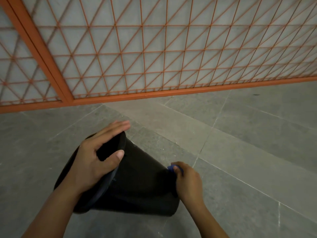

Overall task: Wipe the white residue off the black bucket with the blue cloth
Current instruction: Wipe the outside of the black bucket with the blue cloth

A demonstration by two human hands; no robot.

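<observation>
A black bucket [137,182] lies on its side on the grey floor, its mouth toward the left and its base toward the right. My left hand [96,158] grips the bucket's rim, thumb on the outer wall and fingers over the top edge. My right hand [187,181] is closed on a blue cloth [171,167], pressed against the bucket near its base edge. Only a small bunch of the cloth shows above my fingers. I cannot make out white residue on the dark wall in this dim light.
An orange metal grille gate [154,57] with a thick lower rail [171,92] stands just behind the bucket. Grey stone floor tiles [248,152] with pale joints stretch to the right and in front.
</observation>
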